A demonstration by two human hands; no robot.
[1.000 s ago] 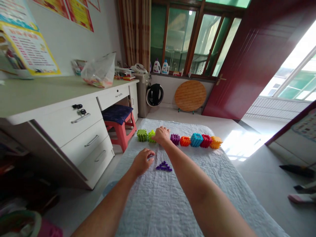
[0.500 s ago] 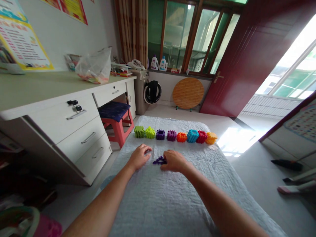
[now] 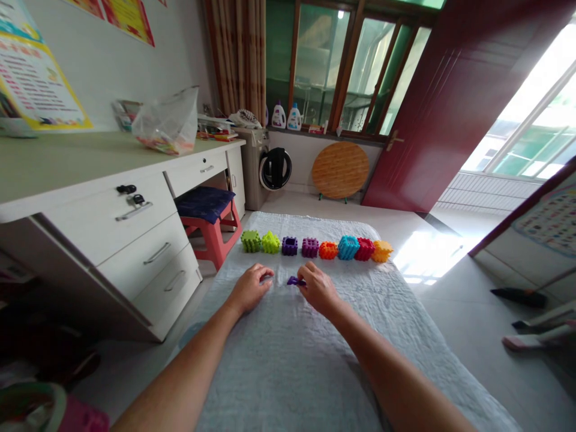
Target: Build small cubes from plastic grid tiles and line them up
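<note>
A small purple toothed piece (image 3: 294, 281) is pinched in the fingers of my right hand (image 3: 317, 287), a little above the cloth. To its left, my left hand (image 3: 251, 288) rests with thumb and fingers apart and nothing between them. Beyond both hands a row of toothed blocks crosses the cloth: green (image 3: 251, 241), lime (image 3: 270, 242), dark purple (image 3: 290, 245), purple (image 3: 310, 247), orange (image 3: 328, 250), blue (image 3: 348, 246), red (image 3: 364, 249) and yellow (image 3: 382, 251).
The blocks stand on a surface covered by a pale blue cloth (image 3: 288, 360). At the left are a white desk (image 3: 135, 240) and a red stool (image 3: 218, 243) with a dark seat. Further back stand a washing machine (image 3: 254, 171) and a round wooden board (image 3: 341, 170).
My right hand has raised the purple piece and tilted it, so less of it shows. The left hand has hardly moved. The whole view has shifted slightly.
</note>
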